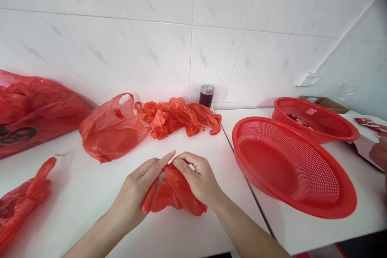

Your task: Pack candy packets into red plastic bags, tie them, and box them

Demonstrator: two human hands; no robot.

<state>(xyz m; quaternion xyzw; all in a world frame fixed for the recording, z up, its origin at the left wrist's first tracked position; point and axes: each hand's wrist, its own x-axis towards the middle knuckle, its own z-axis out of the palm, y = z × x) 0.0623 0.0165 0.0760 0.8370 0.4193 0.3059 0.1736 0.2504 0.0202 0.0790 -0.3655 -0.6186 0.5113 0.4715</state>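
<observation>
Through the camera, my left hand (139, 187) and right hand (201, 175) grasp the red plastic bag (178, 193) between them. I expect it light, slippery, best pinched at its top.

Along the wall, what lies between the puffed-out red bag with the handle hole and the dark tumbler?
A heap of crumpled red plastic, stretching from beside the bag to in front of the tumbler, as the head view shows.

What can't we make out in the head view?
Head view: gripped edge of the held red plastic bag, hidden by the right fingers.
Head view: most of the other person's hand, cut off by the right edge.
Head view: rest of the large red bag, cut by left edge.
</observation>
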